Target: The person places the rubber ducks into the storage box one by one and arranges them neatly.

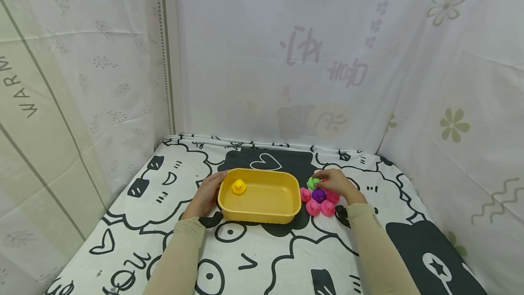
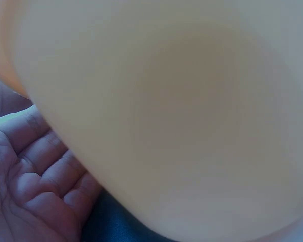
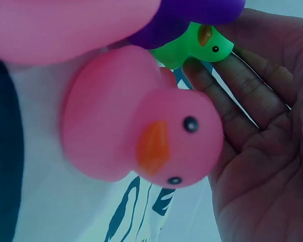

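A yellow plastic tub (image 1: 262, 216) stands in the middle of the table, a yellow rubber duck (image 1: 239, 187) at its left end inside. My left hand (image 1: 210, 191) rests against the tub's left outer wall; in the left wrist view its fingers (image 2: 45, 146) run relaxed behind that wall. To the right of the tub, my right hand (image 1: 335, 182) pinches a green rubber duck (image 1: 313, 183) between thumb and fingers. A purple duck (image 1: 319, 195) lies just in front of it. Around these sit several pink ducks (image 1: 313, 207), one large and close (image 3: 106, 116) in the right wrist view.
A white cloth with black cartoon drawings (image 1: 233, 251) covers the table. Pale printed curtains (image 1: 254, 58) hang behind it and on both sides.
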The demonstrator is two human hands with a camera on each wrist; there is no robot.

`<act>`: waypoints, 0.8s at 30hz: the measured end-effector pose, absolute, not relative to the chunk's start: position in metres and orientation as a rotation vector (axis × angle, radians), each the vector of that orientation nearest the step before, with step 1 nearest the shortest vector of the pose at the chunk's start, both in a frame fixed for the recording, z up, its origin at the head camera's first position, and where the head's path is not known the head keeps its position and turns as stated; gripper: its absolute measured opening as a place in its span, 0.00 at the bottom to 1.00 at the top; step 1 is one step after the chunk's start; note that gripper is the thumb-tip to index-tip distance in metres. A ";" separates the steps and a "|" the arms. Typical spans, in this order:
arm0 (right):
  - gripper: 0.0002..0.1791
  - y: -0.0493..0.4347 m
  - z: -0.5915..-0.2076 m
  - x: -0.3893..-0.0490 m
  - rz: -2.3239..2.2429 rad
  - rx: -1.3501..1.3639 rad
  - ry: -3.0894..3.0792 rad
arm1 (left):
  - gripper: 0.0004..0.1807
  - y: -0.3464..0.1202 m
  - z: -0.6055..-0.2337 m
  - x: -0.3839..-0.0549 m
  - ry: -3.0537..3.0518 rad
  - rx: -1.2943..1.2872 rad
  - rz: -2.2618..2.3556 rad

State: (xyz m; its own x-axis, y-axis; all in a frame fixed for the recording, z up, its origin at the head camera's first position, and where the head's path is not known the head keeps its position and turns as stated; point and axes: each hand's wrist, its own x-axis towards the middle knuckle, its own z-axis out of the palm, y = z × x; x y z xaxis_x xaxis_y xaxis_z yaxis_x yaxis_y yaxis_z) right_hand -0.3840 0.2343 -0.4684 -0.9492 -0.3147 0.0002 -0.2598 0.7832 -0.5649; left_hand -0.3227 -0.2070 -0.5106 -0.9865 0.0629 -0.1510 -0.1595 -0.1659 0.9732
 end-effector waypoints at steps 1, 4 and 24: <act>0.17 0.234 -0.469 -0.383 -0.887 -0.457 2.874 | 0.29 -0.207 -0.511 -0.323 1.925 -0.115 2.290; 0.18 0.236 -0.469 -0.382 -0.905 -0.431 2.854 | 0.29 -0.207 -0.510 -0.323 1.920 -0.118 2.289; 0.20 0.244 -0.476 -0.383 -1.009 -0.365 2.795 | 0.27 -0.206 -0.509 -0.322 1.919 -0.104 2.293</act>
State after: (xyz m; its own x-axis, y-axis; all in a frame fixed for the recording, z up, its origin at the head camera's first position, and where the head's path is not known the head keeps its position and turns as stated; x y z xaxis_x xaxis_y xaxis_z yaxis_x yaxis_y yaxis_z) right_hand -0.3825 0.2435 -0.4758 -0.9596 -0.2759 -0.0561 -0.1764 0.7445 -0.6439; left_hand -0.3219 -0.2064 -0.5086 -0.9865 0.0699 -0.1484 -0.1584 -0.1709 0.9725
